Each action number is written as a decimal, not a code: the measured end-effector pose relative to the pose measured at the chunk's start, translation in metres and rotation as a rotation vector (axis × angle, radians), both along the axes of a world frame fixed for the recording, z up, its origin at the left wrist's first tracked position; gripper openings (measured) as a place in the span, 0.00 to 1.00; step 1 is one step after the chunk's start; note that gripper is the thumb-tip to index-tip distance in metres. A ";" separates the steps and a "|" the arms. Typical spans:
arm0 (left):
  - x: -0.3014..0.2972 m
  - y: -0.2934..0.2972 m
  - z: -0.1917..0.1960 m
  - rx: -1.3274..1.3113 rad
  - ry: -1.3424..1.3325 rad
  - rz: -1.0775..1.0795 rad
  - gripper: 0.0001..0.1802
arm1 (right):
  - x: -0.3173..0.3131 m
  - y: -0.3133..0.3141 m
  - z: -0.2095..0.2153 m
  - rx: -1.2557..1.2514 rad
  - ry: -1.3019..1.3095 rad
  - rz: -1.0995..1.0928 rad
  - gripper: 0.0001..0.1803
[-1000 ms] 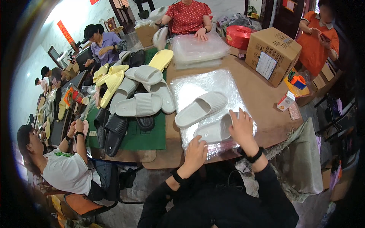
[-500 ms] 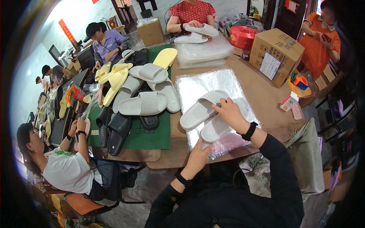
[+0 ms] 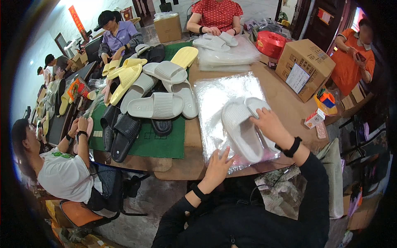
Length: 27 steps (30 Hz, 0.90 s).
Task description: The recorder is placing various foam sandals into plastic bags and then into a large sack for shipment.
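A pair of light grey slide slippers lies on a stack of clear plastic bags (image 3: 209, 99) in front of me. The left slipper (image 3: 251, 144) shows its ribbed strap at the far end and its heel toward me. Beside it, the other slipper (image 3: 255, 105) is partly covered by my right hand (image 3: 271, 126), whose bent fingers grip it around the strap. My left hand (image 3: 218, 167) holds nothing; its fingers are spread over the near edge of the bags, just left of the slipper heel.
Left of the bags, yellow, grey and black slippers (image 3: 156, 104) pile up on a green mat (image 3: 171, 142). A cardboard box (image 3: 306, 68), red twine roll (image 3: 271, 43) and small white box (image 3: 314, 118) stand right. Across the table, a person in red (image 3: 215, 18) handles slippers.
The slipper pair has turned and shifted right, heels now toward me. My left hand has come off the slipper heel, fingers spreading. My right hand has moved slightly right with the slipper.
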<state>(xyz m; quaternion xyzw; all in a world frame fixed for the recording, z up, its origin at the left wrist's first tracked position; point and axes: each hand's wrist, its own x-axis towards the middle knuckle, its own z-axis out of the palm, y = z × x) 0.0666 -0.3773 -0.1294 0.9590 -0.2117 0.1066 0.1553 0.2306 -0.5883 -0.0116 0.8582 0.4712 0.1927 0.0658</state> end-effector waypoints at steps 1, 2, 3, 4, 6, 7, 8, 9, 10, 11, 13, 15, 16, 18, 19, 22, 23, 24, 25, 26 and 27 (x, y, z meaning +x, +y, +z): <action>-0.001 0.000 0.004 0.040 -0.019 0.014 0.28 | -0.011 -0.002 -0.007 -0.017 0.099 -0.150 0.15; -0.001 0.000 0.005 0.081 -0.036 0.029 0.28 | -0.018 -0.001 -0.011 -0.009 0.253 -0.268 0.18; -0.001 -0.001 0.004 0.078 -0.037 0.029 0.28 | -0.019 -0.001 -0.011 -0.012 0.252 -0.269 0.18; 0.000 0.000 0.002 0.073 -0.060 0.027 0.28 | -0.019 -0.002 -0.011 0.006 0.331 -0.348 0.19; -0.002 -0.001 0.001 0.070 -0.081 0.028 0.28 | -0.017 -0.002 -0.017 0.025 0.412 -0.424 0.20; -0.001 -0.002 0.002 0.094 -0.100 0.028 0.28 | -0.011 -0.003 -0.024 0.086 0.440 -0.376 0.21; -0.001 -0.004 0.003 0.117 -0.118 0.028 0.27 | -0.004 -0.004 -0.032 0.147 0.467 -0.327 0.22; 0.001 -0.003 0.005 0.120 -0.114 0.024 0.27 | 0.005 -0.004 -0.041 0.150 0.472 -0.331 0.22; 0.004 -0.003 0.008 0.132 -0.126 0.002 0.28 | 0.015 -0.003 -0.047 0.151 0.532 -0.347 0.22; 0.007 -0.004 0.011 0.142 -0.138 -0.022 0.28 | 0.021 -0.006 -0.052 0.152 0.592 -0.366 0.23; 0.016 0.005 0.008 0.142 -0.130 -0.007 0.29 | 0.016 0.000 -0.036 0.211 0.631 -0.333 0.23; 0.025 0.010 0.014 0.235 -0.129 -0.082 0.29 | 0.008 -0.005 -0.016 0.233 0.794 -0.397 0.22; 0.028 0.017 0.008 0.286 -0.182 -0.080 0.29 | -0.003 -0.003 -0.002 0.294 0.861 -0.422 0.20; 0.033 0.021 0.016 0.286 -0.115 -0.077 0.28 | -0.027 -0.020 0.010 0.471 0.982 -0.318 0.18; 0.035 0.023 0.020 0.287 -0.067 -0.088 0.28 | -0.038 -0.034 0.008 0.664 1.079 -0.220 0.18; 0.042 0.022 0.031 0.109 -0.124 -0.100 0.29 | -0.068 -0.083 -0.002 0.682 1.286 -0.135 0.21; 0.044 0.023 0.032 0.064 -0.090 -0.111 0.28 | -0.083 -0.090 0.008 0.656 1.445 -0.157 0.21; 0.046 0.024 0.032 0.029 -0.029 -0.092 0.28 | -0.094 -0.090 0.016 0.554 1.473 -0.071 0.22; 0.047 0.020 0.031 -0.055 0.010 -0.081 0.25 | -0.103 -0.090 0.022 0.454 1.490 0.002 0.23; 0.050 0.021 0.025 -0.090 -0.018 -0.079 0.25 | -0.108 -0.088 0.021 0.396 1.523 0.081 0.23; 0.052 0.024 0.018 -0.124 -0.044 -0.075 0.24 | -0.113 -0.085 0.018 0.336 1.555 0.163 0.23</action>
